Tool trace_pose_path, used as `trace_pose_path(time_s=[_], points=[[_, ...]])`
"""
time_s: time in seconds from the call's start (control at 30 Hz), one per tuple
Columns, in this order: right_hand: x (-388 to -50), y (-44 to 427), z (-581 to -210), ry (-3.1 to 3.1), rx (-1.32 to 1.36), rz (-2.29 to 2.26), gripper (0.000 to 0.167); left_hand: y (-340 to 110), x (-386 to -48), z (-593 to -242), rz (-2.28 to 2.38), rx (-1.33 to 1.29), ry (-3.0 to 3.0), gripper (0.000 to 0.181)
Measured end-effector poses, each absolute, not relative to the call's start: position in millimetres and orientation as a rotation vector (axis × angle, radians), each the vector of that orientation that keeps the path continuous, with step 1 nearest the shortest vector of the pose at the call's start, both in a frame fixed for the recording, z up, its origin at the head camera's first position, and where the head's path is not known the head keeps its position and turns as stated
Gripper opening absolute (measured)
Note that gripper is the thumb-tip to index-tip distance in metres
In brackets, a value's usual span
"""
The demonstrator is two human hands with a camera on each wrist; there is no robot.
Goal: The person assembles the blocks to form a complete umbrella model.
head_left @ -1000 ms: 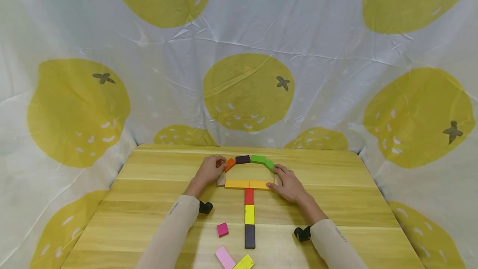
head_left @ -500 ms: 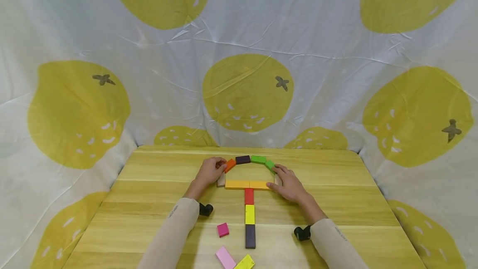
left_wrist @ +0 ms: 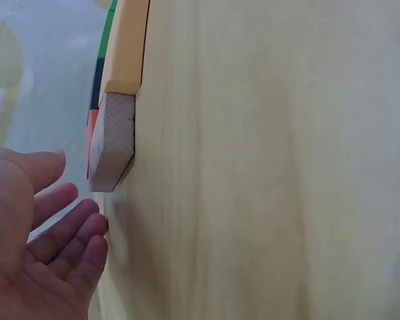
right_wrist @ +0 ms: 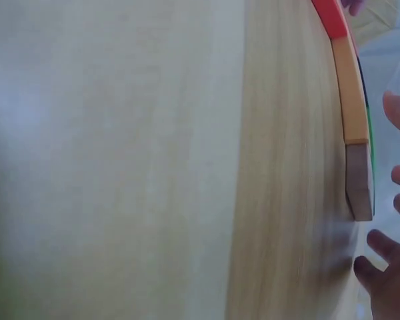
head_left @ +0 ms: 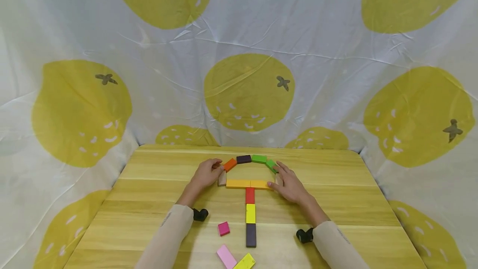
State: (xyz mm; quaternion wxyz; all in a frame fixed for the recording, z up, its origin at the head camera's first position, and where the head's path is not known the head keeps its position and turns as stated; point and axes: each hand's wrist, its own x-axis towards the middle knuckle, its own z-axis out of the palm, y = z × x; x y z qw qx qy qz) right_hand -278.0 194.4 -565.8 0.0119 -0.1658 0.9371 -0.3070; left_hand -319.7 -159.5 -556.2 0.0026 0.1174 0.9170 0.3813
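My left hand is beside the left end of an arch of blocks, close to a plain wood block and an orange block. Its fingers are loosely bent and hold nothing; the left wrist view shows a gap to the wood block. My right hand hovers with spread fingers around the arch's right end, near a small green block and another plain wood block. A dark block and a longer green block top the arch. Yellow-orange blocks form its base.
Below the base, a red block, a yellow block and a dark purple block make a straight stem. Loose magenta, pink and yellow blocks lie nearer. A lemon-print cloth surrounds the wooden table.
My left hand has drawn back slightly to the left and toward me, away from the orange block. The right hand and the blocks stay about where they were.
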Motion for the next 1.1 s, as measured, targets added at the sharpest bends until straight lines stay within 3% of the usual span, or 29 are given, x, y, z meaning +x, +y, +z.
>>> trace_pose_path(time_s=[0.37, 0.8, 1.1], points=[[-244.7, 201.7, -552.7, 2.997, -0.602, -0.926, 0.077, -175.0, -283.9, -539.7, 1.092, 0.463, 2.966, 0.047], [-186.4, 185.3, -546.5, 2.863, -0.743, -0.979, 0.079, -169.0, -202.8, -546.3, 1.183, 0.532, 2.964, 0.047], [-174.2, 164.6, -546.1, 2.749, -0.846, -1.032, 0.077, -158.6, -178.6, -541.8, 1.172, 0.539, 2.989, 0.046]])
